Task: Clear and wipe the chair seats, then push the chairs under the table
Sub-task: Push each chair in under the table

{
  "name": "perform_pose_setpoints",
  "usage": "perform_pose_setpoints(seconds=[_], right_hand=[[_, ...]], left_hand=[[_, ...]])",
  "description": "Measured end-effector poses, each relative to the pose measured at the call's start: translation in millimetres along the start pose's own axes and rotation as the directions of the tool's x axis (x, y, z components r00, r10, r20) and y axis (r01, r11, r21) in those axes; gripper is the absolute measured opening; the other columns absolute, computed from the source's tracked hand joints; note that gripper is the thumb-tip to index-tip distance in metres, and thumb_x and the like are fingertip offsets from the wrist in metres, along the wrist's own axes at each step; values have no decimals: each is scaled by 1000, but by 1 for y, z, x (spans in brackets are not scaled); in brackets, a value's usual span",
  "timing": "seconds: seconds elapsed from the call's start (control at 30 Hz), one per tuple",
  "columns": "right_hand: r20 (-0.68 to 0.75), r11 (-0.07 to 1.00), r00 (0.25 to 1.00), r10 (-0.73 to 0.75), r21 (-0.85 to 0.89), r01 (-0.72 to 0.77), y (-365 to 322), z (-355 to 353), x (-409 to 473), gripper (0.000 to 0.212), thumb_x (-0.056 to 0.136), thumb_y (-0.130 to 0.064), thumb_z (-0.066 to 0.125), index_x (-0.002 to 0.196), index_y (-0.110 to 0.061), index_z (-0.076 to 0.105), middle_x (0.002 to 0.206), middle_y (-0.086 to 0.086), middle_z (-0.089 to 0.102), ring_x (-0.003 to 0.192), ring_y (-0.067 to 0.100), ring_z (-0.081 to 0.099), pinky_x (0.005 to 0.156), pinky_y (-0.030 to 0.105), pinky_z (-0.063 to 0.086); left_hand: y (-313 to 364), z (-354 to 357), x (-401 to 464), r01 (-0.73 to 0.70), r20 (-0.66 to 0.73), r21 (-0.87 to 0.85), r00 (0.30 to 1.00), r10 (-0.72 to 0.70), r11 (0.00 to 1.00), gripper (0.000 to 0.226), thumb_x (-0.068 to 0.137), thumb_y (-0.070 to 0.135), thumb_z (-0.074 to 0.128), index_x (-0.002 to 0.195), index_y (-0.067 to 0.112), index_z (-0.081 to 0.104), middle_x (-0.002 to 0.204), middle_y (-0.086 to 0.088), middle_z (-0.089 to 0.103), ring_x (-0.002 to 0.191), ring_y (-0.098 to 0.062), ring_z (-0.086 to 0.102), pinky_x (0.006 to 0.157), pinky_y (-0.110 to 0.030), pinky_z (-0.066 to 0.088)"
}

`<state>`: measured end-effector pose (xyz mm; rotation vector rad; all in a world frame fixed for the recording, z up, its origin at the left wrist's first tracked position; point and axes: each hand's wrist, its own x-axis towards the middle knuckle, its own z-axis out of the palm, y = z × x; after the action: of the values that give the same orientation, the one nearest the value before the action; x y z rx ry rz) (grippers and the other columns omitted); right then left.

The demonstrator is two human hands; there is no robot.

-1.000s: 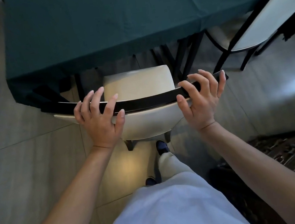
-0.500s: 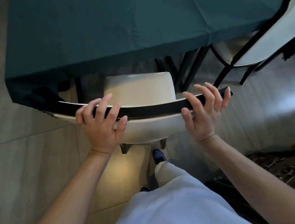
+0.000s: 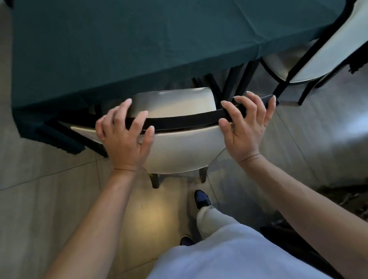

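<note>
— Head view, centre of frame: how many chairs?

— Two. One cream chair [image 3: 180, 153] with a black top rail sits mid-frame, its seat partly under the desk [image 3: 144, 40], which is draped in a dark green cloth across the upper frame. A second cream chair [image 3: 333, 53] stands at the upper right, tilted in the picture, its seat edge by the desk corner.

— And each grip?

— Left hand [image 3: 124, 139] and right hand [image 3: 245, 125] both rest on the near chair's rail, fingers spread and loosely curled over it, not clenched.

— Anything else?

— Two dark shoes [image 3: 201, 198] on the tiled floor [image 3: 37, 213], lower centre.
</note>
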<state>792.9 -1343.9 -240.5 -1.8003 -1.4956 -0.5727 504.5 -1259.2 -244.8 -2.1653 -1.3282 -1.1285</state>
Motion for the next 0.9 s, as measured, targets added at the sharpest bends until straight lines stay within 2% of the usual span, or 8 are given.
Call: perform_pose_setpoints(seconds=[0.27,0.43,0.7,0.9], right_hand=[[-12,999,999,-47,1,47,17,19,21,46,106,-51,35,123,-24,67,124,7,57,134,29,45,124,64,10],[14,1000,1000,-19,-17,19,39,21,46,47,107,-51,35,122,-22,69,121,10,62,132,31,47,119,70,18],[28,999,999,21,-41,-19,-29,61,44,45,106,-53,37,124,-28,69,125,9,62,139,29,40,124,65,8],[10,997,999,-33,-65,34,18,79,80,42,106,-53,39,124,-28,68,127,9,61,137,32,44,124,64,11]], left_hand=[[2,21,13,6,-16,7,1000,-6,1000,37,102,47,42,122,26,66,142,-6,54,125,-28,51,104,-44,35],[21,40,30,-2,-14,-1,1000,2,1000,38,102,48,44,121,27,69,142,-4,54,123,-28,52,103,-44,34],[-62,50,49,-33,27,42,999,32,999,46,105,49,35,140,28,57,155,-9,38,127,-32,49,110,-46,33],[-28,75,72,0,-9,47,1000,0,999,43,105,47,39,138,29,59,151,-10,42,125,-32,51,107,-48,37]])
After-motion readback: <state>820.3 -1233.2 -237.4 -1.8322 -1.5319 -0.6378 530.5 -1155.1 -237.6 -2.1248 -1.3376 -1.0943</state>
